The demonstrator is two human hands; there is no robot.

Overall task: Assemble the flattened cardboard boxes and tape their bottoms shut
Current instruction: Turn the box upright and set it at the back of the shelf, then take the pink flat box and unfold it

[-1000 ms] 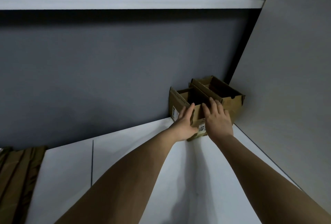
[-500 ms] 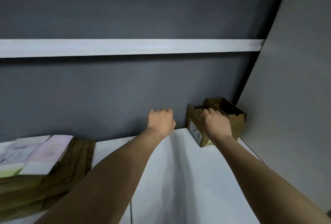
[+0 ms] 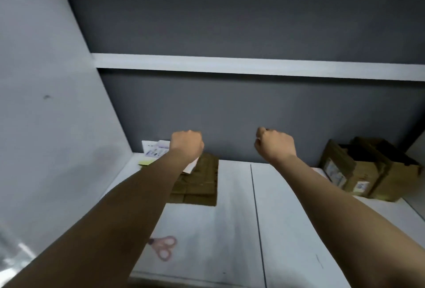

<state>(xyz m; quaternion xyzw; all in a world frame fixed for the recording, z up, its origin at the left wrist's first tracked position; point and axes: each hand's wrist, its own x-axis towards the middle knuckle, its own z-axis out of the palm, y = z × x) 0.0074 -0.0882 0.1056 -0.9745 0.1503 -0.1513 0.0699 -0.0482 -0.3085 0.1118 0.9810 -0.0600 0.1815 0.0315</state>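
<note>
- The left hand (image 3: pixel 187 146) was seen raised above the white table (image 3: pixel 232 237), fingers curled into a fist, nothing held.
- The right hand (image 3: pixel 274 145) was seen raised level with it, likewise curled into a fist and holding nothing.
- The stack of flattened cardboard boxes (image 3: pixel 200 184) was recorded lying on the table against the grey back wall (image 3: pixel 253 112), directly below and just right of the left wrist; part of it was hidden by the left forearm. No contact with either hand was noted.
- Printed paper sheets (image 3: pixel 154 150) were observed behind the left hand, at the far left of the stack.
- Two assembled cardboard boxes (image 3: pixel 368 170) were noted in the table's far right corner, tops open, side by side and touching, well apart from the right hand.
- Orange-handled scissors (image 3: pixel 164 248) were recorded lying on the near table, partly covered by the left forearm.
- A white shelf (image 3: pixel 253 65) was seen crossing the wall above both fists.
</note>
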